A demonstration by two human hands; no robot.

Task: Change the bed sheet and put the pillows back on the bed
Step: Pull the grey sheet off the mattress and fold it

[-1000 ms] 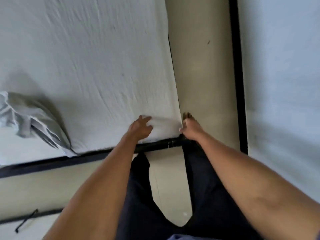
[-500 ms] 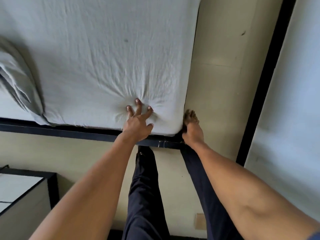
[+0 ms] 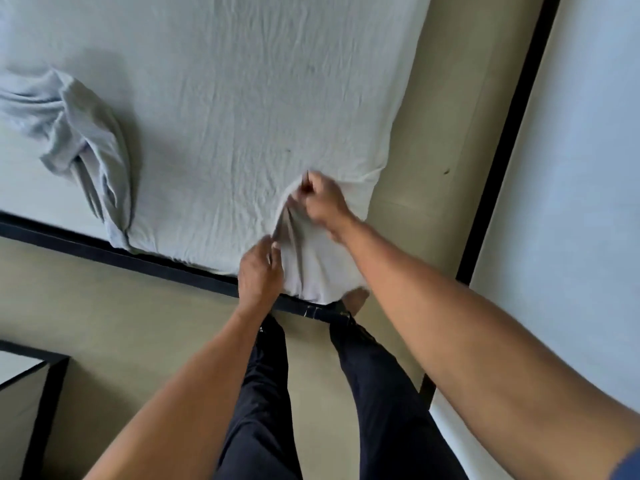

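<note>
A pale grey bed sheet covers the mattress, wrinkled and lifted into a ridge at the near right corner. My left hand pinches the lower end of that raised fold at the bed's near edge. My right hand grips the upper end of the same fold, a little farther onto the mattress. Between my hands the sheet corner hangs loose over the black bed frame. A bunched grey cloth lies on the left part of the bed. No pillows are in view.
Beige floor runs along the bed's near side and right side. A white wall with a black skirting strip stands at the right. A black-edged piece of furniture sits at the lower left. My legs and a bare foot stand at the bed corner.
My left hand left off pressing flat on the mattress and now pinches the sheet. My right hand came up from the bed's corner edge and gripped the sheet, lifting it into a fold.
</note>
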